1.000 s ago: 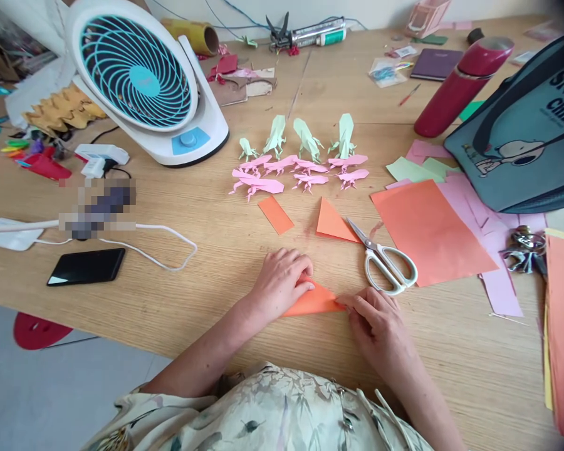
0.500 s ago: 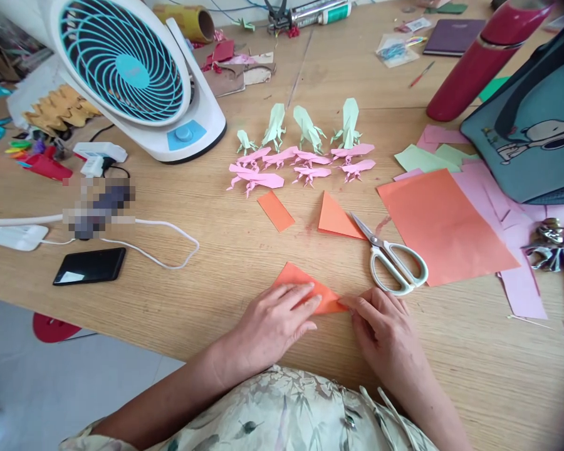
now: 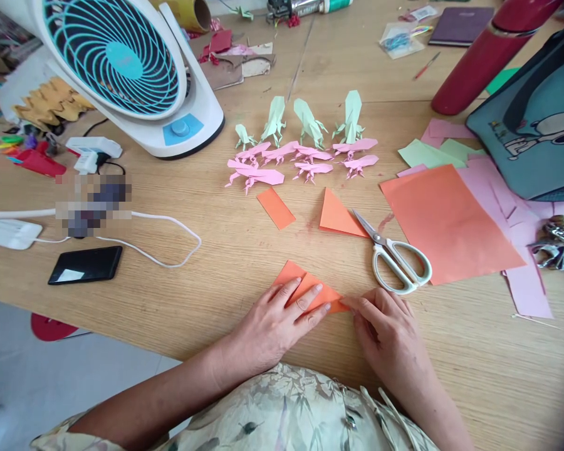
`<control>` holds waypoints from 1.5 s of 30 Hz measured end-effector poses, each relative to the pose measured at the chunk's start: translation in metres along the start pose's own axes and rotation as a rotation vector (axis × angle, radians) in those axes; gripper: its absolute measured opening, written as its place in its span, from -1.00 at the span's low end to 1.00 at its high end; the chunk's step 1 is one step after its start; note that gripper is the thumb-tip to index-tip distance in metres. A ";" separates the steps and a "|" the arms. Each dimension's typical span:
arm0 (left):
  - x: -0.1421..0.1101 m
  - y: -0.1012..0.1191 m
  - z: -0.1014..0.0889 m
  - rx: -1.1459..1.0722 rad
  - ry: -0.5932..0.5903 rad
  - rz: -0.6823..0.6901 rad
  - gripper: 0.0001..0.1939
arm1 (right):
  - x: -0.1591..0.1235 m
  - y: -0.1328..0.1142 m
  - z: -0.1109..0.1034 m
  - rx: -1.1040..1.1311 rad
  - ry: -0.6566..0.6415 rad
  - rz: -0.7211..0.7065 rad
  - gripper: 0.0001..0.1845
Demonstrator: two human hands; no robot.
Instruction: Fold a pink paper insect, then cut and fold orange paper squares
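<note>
An orange folded paper triangle (image 3: 289, 270) lies on the wooden table in front of me. My left hand (image 3: 277, 319) rests flat over it with the fingers spread, covering its left and lower part. At the triangle's right corner, my right hand (image 3: 380, 326) pinches the tip between thumb and index finger. White-handled scissors (image 3: 395, 257) lie just beyond my right hand, blades pointing up and left. Their tip touches or overlaps a second orange folded triangle (image 3: 337, 216). A small orange rectangle of paper (image 3: 276, 208) lies to its left.
Pink folded paper insects (image 3: 266, 176) and green ones (image 3: 309, 122) stand behind the orange pieces. A large orange sheet (image 3: 451, 225) lies at right over pink scraps, near a red flask (image 3: 484, 69) and a bag (image 3: 536, 119). At left are a fan (image 3: 178, 128) and a phone (image 3: 85, 264).
My left hand has gone from curled fingers at the triangle's upper edge to lying flat with fingers spread across it. My right hand keeps its pinch at the corner. The view has shifted slightly.
</note>
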State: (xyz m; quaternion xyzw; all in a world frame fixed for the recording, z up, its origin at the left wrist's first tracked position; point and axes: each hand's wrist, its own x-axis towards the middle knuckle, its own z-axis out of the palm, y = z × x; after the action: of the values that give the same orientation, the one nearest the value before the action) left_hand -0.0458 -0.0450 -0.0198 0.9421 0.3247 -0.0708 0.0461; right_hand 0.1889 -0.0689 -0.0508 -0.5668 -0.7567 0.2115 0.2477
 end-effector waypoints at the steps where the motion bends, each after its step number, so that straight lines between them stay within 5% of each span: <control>1: 0.000 0.000 0.000 0.007 -0.002 0.004 -0.47 | 0.000 0.000 0.000 -0.001 0.000 0.001 -0.72; 28: 0.001 0.004 0.007 0.081 -0.051 -0.015 -0.37 | -0.039 0.006 0.003 -0.223 -0.025 -0.197 -0.29; 45: 0.001 0.008 0.010 0.017 -0.096 -0.065 -0.10 | -0.036 -0.002 0.009 -0.428 -0.029 -0.173 -0.44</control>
State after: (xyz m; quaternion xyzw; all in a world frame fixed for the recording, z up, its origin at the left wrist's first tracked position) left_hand -0.0413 -0.0521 -0.0293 0.9269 0.3517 -0.1201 0.0514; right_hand 0.1906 -0.1047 -0.0620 -0.5364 -0.8336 0.0323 0.1281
